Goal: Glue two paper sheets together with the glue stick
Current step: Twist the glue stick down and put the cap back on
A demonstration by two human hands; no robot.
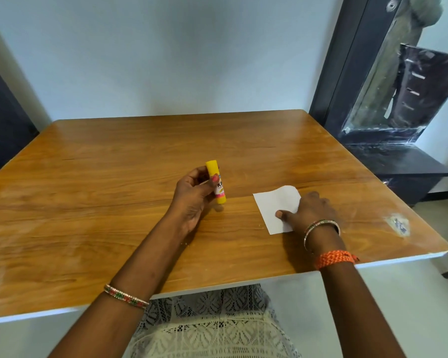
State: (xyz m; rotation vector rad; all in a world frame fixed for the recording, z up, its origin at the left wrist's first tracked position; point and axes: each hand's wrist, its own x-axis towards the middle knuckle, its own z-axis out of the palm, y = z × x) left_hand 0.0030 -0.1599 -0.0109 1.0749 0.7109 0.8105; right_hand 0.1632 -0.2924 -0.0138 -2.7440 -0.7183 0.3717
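Two hands, left hand (192,195) gripping glue stick (216,185), right hand (305,210) on paper (272,205)

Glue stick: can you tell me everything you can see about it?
The glue stick is a small yellow tube, plastic by its look, with its cap on at the top. A white label with dark letters and a pink band wraps its middle; the fingers hide part of it. It stands nearly upright, tilted a little, above the wooden table, near the middle. The left hand holds it, fingers and thumb curled round its middle. Whether its bottom touches the table is hard to tell.
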